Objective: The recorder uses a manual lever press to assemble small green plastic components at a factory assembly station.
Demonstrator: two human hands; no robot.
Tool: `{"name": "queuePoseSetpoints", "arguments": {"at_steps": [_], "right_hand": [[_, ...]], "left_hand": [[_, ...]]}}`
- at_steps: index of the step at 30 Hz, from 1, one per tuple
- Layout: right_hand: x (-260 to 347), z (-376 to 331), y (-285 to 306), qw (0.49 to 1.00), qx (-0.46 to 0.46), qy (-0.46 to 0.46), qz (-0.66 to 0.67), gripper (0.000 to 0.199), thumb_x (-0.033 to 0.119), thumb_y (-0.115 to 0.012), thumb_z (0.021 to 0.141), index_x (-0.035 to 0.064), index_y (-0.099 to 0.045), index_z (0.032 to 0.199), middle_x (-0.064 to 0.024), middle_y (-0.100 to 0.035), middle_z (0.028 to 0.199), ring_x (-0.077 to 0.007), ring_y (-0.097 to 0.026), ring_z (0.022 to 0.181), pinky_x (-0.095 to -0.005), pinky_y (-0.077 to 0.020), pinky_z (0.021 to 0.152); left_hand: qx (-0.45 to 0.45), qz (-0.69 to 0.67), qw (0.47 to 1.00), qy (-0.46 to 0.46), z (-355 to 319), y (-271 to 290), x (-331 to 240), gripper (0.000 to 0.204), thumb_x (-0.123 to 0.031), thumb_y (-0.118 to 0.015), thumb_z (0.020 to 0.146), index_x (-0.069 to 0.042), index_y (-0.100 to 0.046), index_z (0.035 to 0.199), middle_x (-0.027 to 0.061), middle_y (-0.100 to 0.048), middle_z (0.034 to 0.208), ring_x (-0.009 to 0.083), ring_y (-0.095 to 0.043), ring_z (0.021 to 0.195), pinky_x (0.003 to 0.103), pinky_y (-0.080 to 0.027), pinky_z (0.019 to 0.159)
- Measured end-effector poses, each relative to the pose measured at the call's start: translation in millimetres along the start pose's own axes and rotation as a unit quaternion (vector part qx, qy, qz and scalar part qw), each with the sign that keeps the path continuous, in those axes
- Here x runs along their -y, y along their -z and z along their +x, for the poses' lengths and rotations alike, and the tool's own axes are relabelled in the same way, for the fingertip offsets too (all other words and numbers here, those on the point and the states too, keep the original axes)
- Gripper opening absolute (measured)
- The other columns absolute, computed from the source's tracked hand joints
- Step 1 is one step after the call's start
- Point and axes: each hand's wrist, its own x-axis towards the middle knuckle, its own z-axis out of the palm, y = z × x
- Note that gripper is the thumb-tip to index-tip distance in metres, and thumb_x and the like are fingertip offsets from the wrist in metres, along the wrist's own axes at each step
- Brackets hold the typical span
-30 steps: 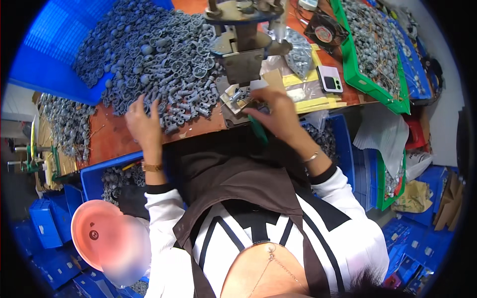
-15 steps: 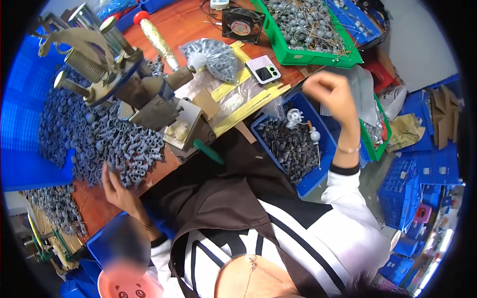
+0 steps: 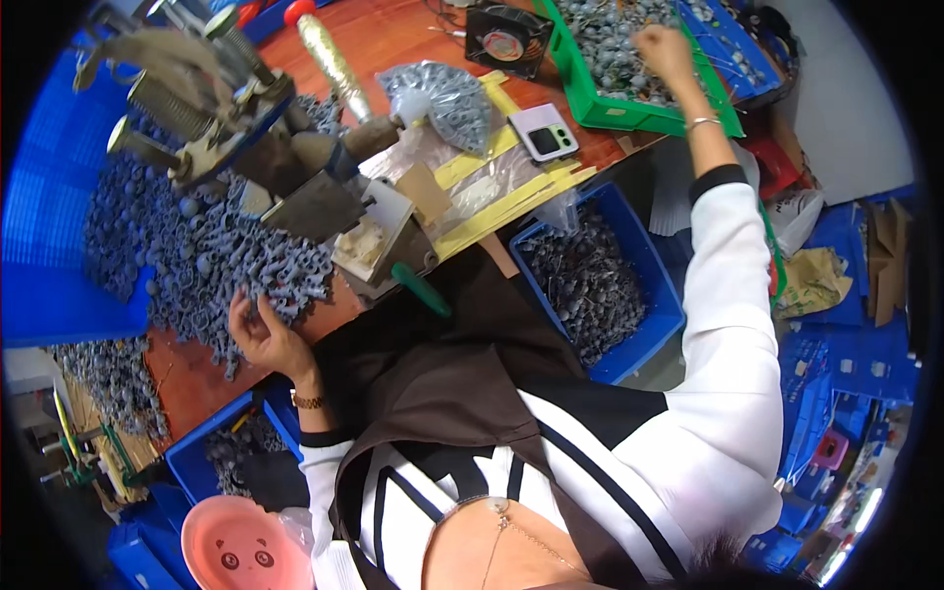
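Note:
My right hand (image 3: 667, 57) reaches to the far right, over a green tray (image 3: 629, 113) of grey balls on thin rods (image 3: 600, 39). Its fingers are curled down among them; what they grip, if anything, is hidden. At the near edge of a heap of small grey plastic parts (image 3: 216, 256), my left hand (image 3: 267, 336) is half turned up. Its fingers are bent and apart, with nothing plainly between them. Between my hands stands a metal bench press (image 3: 295, 187) with a green handle (image 3: 421, 290). A blue bin (image 3: 629, 366) right of my lap contains dark grey parts (image 3: 580, 285).
On the table lie a clear bag of grey parts (image 3: 447, 103), a phone (image 3: 543, 133), a small black fan (image 3: 506, 41) and a foil-wrapped lever with a red knob (image 3: 329, 59). A pink basin (image 3: 236, 541) is at the lower left. Blue crates (image 3: 846, 334) line the right.
My right hand has gone from above the blue bin to the green tray. Two pale pieces over that bin no longer show. My left hand has shifted slightly right, and the whole view has shifted.

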Motion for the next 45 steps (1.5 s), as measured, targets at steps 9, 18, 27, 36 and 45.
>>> {"name": "queuePoseSetpoints", "arguments": {"at_steps": [9, 18, 27, 36, 45], "right_hand": [[78.0, 1.4, 109.5, 0.855, -0.140, -0.070, 0.494, 0.027, 0.012, -0.060, 0.094, 0.0003, -0.063, 0.118, -0.0036, -0.067, 0.088, -0.0083, -0.060, 0.075, -0.0182, -0.0447, 0.065], [158.3, -85.7, 147.1, 0.716, 0.104, -0.025, 0.690, 0.029, 0.008, -0.055, 0.094, -0.0068, -0.059, 0.119, -0.0171, -0.066, 0.104, -0.0201, -0.066, 0.090, -0.0242, -0.0514, 0.072], [253.9, -126.9, 131.7, 0.746, 0.186, 0.062, 0.636, 0.026, 0.019, -0.065, 0.087, -0.0006, -0.062, 0.070, -0.0063, -0.054, 0.070, -0.0166, -0.046, 0.071, -0.0296, -0.0373, 0.065], [280.4, -164.9, 127.0, 0.636, 0.302, -0.082, 0.706, 0.013, 0.001, -0.056, 0.087, -0.0086, -0.064, 0.090, -0.0119, -0.062, 0.071, -0.0181, -0.061, 0.060, -0.0264, -0.0491, 0.057], [324.3, -191.0, 80.7, 0.720, 0.350, -0.069, 0.595, 0.016, 0.010, -0.064, 0.088, -0.0015, -0.066, 0.077, -0.0019, -0.061, 0.068, -0.0062, -0.055, 0.058, -0.0206, -0.0419, 0.053]], "left_hand": [[0.287, -0.118, 0.950, 0.025, -30.2, -65.9, -54.7, 0.036, 0.005, -0.057, 0.087, 0.003, -0.055, 0.123, 0.0135, -0.057, 0.125, 0.0253, -0.050, 0.123, 0.042, -0.028, 0.111], [0.367, 0.074, 0.923, -0.092, -18.9, -75.1, -38.0, 0.026, -0.007, -0.054, 0.092, 0.003, -0.058, 0.115, 0.0202, -0.058, 0.120, 0.0412, -0.042, 0.127, 0.053, -0.012, 0.114], [0.370, 0.160, 0.911, -0.084, -17.8, -75.1, -56.6, 0.030, -0.004, -0.055, 0.086, -0.003, -0.062, 0.115, 0.0171, -0.058, 0.122, 0.0409, -0.043, 0.127, 0.053, -0.024, 0.111], [0.338, 0.300, 0.862, -0.229, 3.5, 11.0, -38.1, 0.028, 0.000, -0.064, 0.074, -0.006, -0.066, 0.101, 0.0038, -0.064, 0.103, 0.0252, -0.056, 0.098, 0.038, -0.043, 0.085], [0.389, 0.293, 0.810, -0.328, 21.5, 5.9, -27.6, 0.030, -0.006, -0.060, 0.078, -0.008, -0.064, 0.107, 0.0045, -0.063, 0.102, 0.0232, -0.056, 0.096, 0.037, -0.042, 0.085]]}}
